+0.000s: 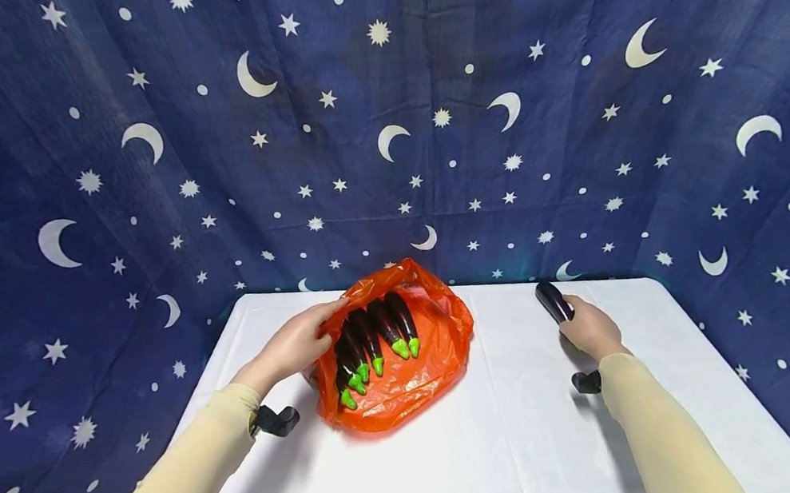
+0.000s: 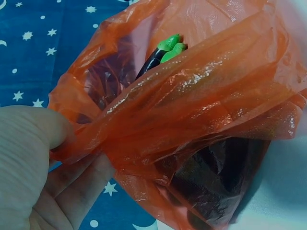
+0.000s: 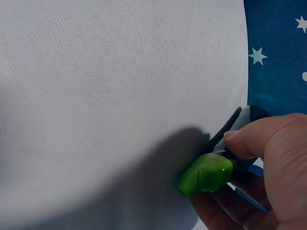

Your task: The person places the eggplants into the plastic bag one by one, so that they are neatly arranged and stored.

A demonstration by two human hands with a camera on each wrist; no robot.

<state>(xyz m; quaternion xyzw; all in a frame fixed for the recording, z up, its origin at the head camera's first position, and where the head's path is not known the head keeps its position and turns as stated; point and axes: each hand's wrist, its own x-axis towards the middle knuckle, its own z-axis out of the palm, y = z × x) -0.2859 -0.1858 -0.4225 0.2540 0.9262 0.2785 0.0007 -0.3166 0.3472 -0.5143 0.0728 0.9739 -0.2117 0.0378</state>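
Note:
An orange-red plastic bag (image 1: 443, 362) lies with its mouth spread on the white table. Several dark purple eggplants (image 1: 383, 324) with green stem ends sit side by side in it. My left hand (image 1: 298, 343) pinches the bag's left rim; in the left wrist view the thumb and fingers (image 2: 88, 187) squeeze the gathered plastic. Over at the right, my right hand (image 1: 591, 328) grips a single eggplant (image 1: 553, 302) round its middle. Its green stem end (image 3: 208, 173) shows near the fingers in the right wrist view. Whether this eggplant touches the table is unclear.
The white table (image 1: 490, 461) runs under both hands, with rounded far corners. A dark blue cloth (image 1: 382, 119) with moons and stars hangs behind it and at both sides. Black straps with small mounts (image 1: 276, 421) sit at both wrists.

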